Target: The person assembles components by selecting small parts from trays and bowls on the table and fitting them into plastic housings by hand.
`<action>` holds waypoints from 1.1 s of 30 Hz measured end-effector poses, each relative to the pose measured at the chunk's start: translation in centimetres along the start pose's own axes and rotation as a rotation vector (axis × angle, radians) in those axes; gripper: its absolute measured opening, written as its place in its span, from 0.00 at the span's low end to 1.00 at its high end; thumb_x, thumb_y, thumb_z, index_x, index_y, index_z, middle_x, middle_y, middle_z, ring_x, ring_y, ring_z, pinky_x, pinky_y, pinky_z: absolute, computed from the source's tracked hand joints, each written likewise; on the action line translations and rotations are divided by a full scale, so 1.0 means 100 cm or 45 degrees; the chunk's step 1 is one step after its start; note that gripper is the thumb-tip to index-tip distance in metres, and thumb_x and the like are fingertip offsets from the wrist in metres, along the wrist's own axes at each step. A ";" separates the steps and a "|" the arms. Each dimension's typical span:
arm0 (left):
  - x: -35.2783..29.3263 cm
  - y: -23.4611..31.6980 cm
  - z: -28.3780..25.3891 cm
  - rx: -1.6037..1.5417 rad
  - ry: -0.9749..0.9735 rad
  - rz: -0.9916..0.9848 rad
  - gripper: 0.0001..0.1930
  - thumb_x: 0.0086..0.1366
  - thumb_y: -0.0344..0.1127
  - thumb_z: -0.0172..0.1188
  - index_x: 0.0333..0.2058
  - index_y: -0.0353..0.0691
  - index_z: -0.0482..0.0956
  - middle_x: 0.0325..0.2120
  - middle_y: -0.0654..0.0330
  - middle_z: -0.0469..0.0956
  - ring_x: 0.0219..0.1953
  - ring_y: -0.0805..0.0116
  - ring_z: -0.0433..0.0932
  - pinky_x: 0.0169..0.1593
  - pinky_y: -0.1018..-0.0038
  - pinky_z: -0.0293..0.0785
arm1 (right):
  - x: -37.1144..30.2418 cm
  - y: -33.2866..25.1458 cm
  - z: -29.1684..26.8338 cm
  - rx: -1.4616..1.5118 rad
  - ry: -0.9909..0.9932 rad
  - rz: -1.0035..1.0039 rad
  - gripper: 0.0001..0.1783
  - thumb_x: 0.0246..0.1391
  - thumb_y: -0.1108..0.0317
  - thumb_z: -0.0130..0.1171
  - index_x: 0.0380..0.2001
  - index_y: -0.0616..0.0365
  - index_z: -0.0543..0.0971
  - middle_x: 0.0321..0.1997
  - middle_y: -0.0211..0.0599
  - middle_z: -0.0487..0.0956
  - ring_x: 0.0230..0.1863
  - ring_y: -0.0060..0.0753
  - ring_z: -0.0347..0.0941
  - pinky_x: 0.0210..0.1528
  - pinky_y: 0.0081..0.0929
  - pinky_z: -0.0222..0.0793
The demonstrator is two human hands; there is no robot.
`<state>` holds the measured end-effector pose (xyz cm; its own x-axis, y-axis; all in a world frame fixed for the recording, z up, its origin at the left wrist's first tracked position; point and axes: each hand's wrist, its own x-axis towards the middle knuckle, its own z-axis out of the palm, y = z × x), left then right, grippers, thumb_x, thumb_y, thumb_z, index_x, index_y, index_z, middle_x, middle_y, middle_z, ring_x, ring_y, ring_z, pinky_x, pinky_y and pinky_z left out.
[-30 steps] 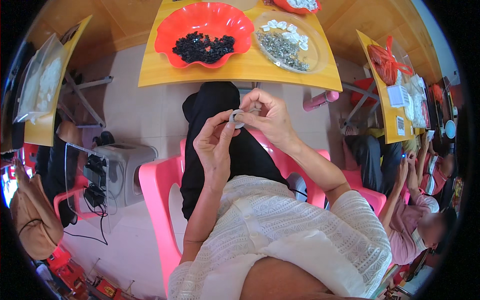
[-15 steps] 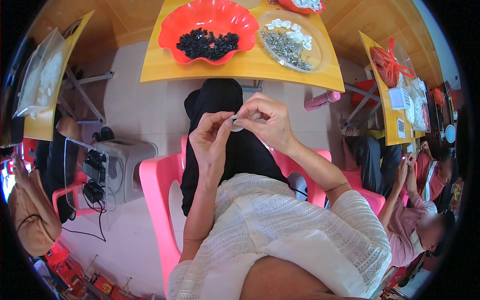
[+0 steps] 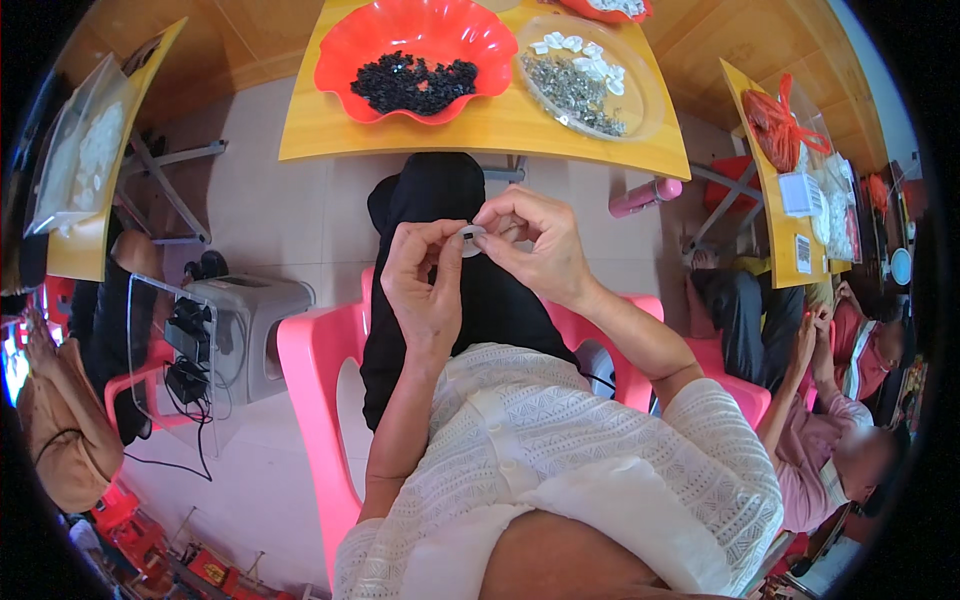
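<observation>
Above my lap, a small round white plastic part [image 3: 474,247] with a dark slot is pinched between both hands. The thumb and forefinger of my left hand [image 3: 418,282] close on its left edge. My right hand [image 3: 542,248] grips its upper right edge, fingers bent and tips together. Whether a smaller piece sits between the right fingertips is too small to tell. Beyond my knees, a red wavy-rimmed bowl [image 3: 338,55] holds a heap of small black parts [image 3: 415,86]. To its right, a clear round tray [image 3: 655,105] carries small metal pieces [image 3: 570,92] and several white parts [image 3: 598,68].
The wooden table [image 3: 330,142] stands in front of me, with another red bowl [image 3: 605,12] at its far edge. I sit in a pink chair [image 3: 315,370]. A pink bottle [image 3: 645,197] is under the table's right side. At right, a co-worker [image 3: 810,450] sits by another table.
The white part has turned from nearly edge-on so that its face and dark slot show. My fingers have shifted slightly around it, and both hands stay in about the same place.
</observation>
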<state>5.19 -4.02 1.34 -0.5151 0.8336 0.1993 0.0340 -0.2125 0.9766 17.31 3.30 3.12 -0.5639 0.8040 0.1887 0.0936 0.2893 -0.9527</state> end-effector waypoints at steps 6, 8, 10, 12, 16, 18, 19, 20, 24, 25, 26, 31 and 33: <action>-0.001 -0.002 0.003 0.144 0.026 0.101 0.04 0.56 0.20 0.55 0.31 0.33 0.76 0.25 0.61 0.70 0.25 0.77 0.69 0.29 0.83 0.65 | -0.001 -0.001 0.000 -0.037 0.029 0.032 0.06 0.44 0.81 0.58 0.29 0.63 0.74 0.28 0.27 0.72 0.29 0.12 0.70 0.29 0.11 0.67; -0.001 -0.005 0.005 0.156 0.035 0.140 0.04 0.55 0.20 0.55 0.31 0.33 0.76 0.25 0.61 0.70 0.24 0.76 0.69 0.28 0.82 0.65 | -0.001 0.000 0.001 -0.023 0.022 0.066 0.06 0.44 0.81 0.58 0.29 0.63 0.74 0.28 0.26 0.72 0.29 0.12 0.70 0.29 0.11 0.67; -0.001 -0.006 0.006 0.167 0.044 0.179 0.05 0.55 0.20 0.55 0.30 0.33 0.76 0.24 0.61 0.70 0.24 0.75 0.69 0.28 0.82 0.64 | -0.002 0.002 0.001 -0.010 0.015 0.100 0.06 0.45 0.81 0.58 0.29 0.62 0.74 0.28 0.26 0.72 0.29 0.12 0.70 0.29 0.11 0.67; -0.001 -0.006 0.007 0.147 0.057 0.179 0.05 0.54 0.19 0.55 0.29 0.33 0.75 0.24 0.61 0.70 0.23 0.74 0.68 0.27 0.81 0.64 | -0.002 0.006 0.002 0.065 0.016 0.121 0.06 0.45 0.81 0.58 0.29 0.62 0.74 0.27 0.26 0.73 0.29 0.12 0.70 0.29 0.11 0.67; -0.004 -0.006 0.005 0.206 -0.014 0.130 0.05 0.57 0.18 0.52 0.31 0.32 0.75 0.29 0.63 0.68 0.31 0.79 0.69 0.34 0.85 0.65 | -0.002 0.007 0.001 0.096 -0.007 0.152 0.06 0.45 0.81 0.57 0.29 0.63 0.73 0.27 0.27 0.74 0.28 0.12 0.71 0.30 0.11 0.68; -0.004 -0.007 0.005 0.194 -0.008 0.128 0.05 0.57 0.18 0.52 0.31 0.32 0.74 0.29 0.63 0.68 0.31 0.78 0.69 0.34 0.84 0.65 | -0.002 0.008 0.002 0.111 -0.018 0.176 0.06 0.45 0.80 0.57 0.29 0.63 0.73 0.25 0.27 0.74 0.28 0.12 0.71 0.30 0.10 0.68; -0.004 -0.007 0.005 0.193 -0.009 0.128 0.05 0.57 0.18 0.52 0.31 0.32 0.74 0.29 0.63 0.68 0.31 0.78 0.69 0.34 0.84 0.65 | -0.001 0.007 0.002 0.110 -0.017 0.176 0.06 0.45 0.80 0.57 0.29 0.63 0.73 0.25 0.27 0.74 0.28 0.12 0.71 0.30 0.10 0.68; -0.003 -0.007 0.004 0.212 -0.010 0.118 0.04 0.57 0.18 0.52 0.31 0.32 0.74 0.28 0.63 0.69 0.30 0.78 0.69 0.34 0.84 0.65 | -0.001 0.007 0.004 0.111 0.003 0.174 0.05 0.44 0.79 0.58 0.28 0.64 0.74 0.24 0.26 0.73 0.25 0.11 0.69 0.26 0.10 0.65; 0.000 -0.007 0.006 0.043 0.041 0.103 0.03 0.56 0.20 0.54 0.30 0.31 0.75 0.25 0.63 0.69 0.24 0.77 0.68 0.27 0.82 0.64 | 0.003 0.016 0.002 0.313 -0.055 0.320 0.05 0.45 0.78 0.58 0.28 0.64 0.74 0.25 0.30 0.75 0.24 0.12 0.70 0.23 0.13 0.68; 0.000 -0.007 0.005 0.043 0.042 0.103 0.03 0.56 0.20 0.54 0.30 0.31 0.75 0.25 0.63 0.69 0.24 0.77 0.68 0.27 0.82 0.64 | 0.004 0.015 0.000 0.313 -0.056 0.320 0.05 0.45 0.78 0.58 0.28 0.64 0.74 0.25 0.30 0.75 0.24 0.12 0.70 0.23 0.13 0.68; 0.001 -0.006 0.002 -0.078 -0.010 -0.109 0.04 0.56 0.20 0.55 0.31 0.31 0.75 0.26 0.64 0.69 0.25 0.78 0.69 0.28 0.82 0.65 | 0.005 0.014 -0.001 0.431 -0.070 0.385 0.05 0.46 0.77 0.58 0.28 0.64 0.74 0.26 0.31 0.76 0.24 0.14 0.71 0.25 0.16 0.71; 0.003 -0.005 -0.005 -0.358 -0.156 -0.459 0.10 0.56 0.21 0.55 0.38 0.33 0.77 0.30 0.65 0.70 0.29 0.78 0.70 0.35 0.83 0.67 | 0.011 0.018 -0.009 0.715 -0.093 0.683 0.05 0.48 0.76 0.56 0.31 0.63 0.74 0.26 0.33 0.76 0.24 0.20 0.74 0.27 0.21 0.76; 0.002 -0.005 -0.004 -0.290 -0.173 -0.331 0.13 0.57 0.21 0.54 0.42 0.33 0.76 0.34 0.64 0.70 0.34 0.78 0.70 0.41 0.83 0.67 | 0.011 0.019 -0.009 0.859 -0.090 0.832 0.06 0.48 0.75 0.56 0.31 0.62 0.74 0.26 0.32 0.76 0.23 0.21 0.74 0.28 0.23 0.77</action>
<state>4.72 -3.98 0.86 -0.3625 0.9315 -0.0289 -0.2825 -0.0803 0.9559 17.62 5.24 1.78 -0.6179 0.6611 -0.4257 -0.0736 -0.5877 -0.8058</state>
